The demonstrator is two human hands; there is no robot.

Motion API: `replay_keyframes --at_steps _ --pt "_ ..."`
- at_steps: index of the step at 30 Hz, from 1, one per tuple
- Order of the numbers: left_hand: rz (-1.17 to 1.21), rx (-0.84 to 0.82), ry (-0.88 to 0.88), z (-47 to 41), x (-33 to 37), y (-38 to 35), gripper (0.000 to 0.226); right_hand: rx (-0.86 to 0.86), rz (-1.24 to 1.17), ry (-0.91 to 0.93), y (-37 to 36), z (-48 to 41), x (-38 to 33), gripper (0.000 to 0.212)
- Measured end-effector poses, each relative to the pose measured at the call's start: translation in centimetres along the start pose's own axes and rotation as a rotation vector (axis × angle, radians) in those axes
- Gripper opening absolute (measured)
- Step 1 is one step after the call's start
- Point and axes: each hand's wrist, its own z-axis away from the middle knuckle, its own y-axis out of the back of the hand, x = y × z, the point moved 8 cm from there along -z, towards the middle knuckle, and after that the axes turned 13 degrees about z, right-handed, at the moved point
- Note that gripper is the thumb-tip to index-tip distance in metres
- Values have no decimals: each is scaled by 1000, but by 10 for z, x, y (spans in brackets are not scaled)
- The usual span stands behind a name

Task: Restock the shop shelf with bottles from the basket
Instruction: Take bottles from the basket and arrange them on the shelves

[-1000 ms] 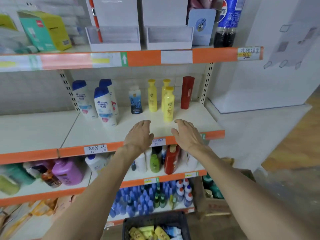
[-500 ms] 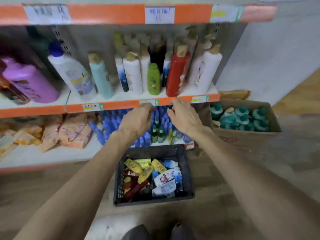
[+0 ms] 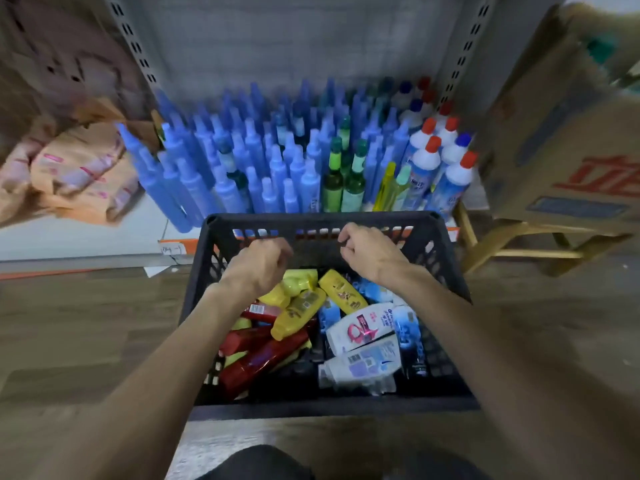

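**Q:** What is the current state?

**A:** The basket (image 3: 311,219) stands on the floor against the front edge of the bottom shelf (image 3: 86,237). The left hand (image 3: 258,263) and the right hand (image 3: 369,252) hang over the basket's far edge. Their fingers are loosely curled and hold nothing.

**Q:** How should the pick be made?

**A:** Recommended: take the uppermost bottles first. Grip one body per hand and lift it straight up, clear of the rim. The red bottles lie partly under the yellow ones, so they are probably best left until later.

**Q:** What does the basket hold?

**A:** Largest first:
- White bottles (image 3: 362,329): two, toward the right wall.
- Red bottles (image 3: 263,363): three, toward the left wall.
- Yellow bottles (image 3: 299,311): at least three, in the middle.
- Pale-blue bottles (image 3: 374,293): about three, partly hidden.
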Motion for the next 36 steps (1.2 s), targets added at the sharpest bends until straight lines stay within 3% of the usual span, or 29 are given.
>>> replay_keyframes --at_steps 6,15,20,26,33,36 --pt "-61 -63 43 -30 -53 -66 31 -74 7 14 -86 -22 11 25" --pt "-138 -189 107 -45 -56 -96 35 -200 -37 -20 -113 -31 24 26" --pt "-225 -237 131 -61 -69 -121 44 -262 14 44 -153 -50 11 41" --pt "-351 -195 131 -81 -82 -144 51 -274 79 45 -177 -78 2 41" --pt "-470 -168 130 -93 -86 -166 37 -382 115 -6 -207 -100 -3 21" --pt "-490 -149 130 -92 -86 -169 34 -435 92 -34 -215 -98 -7 26"
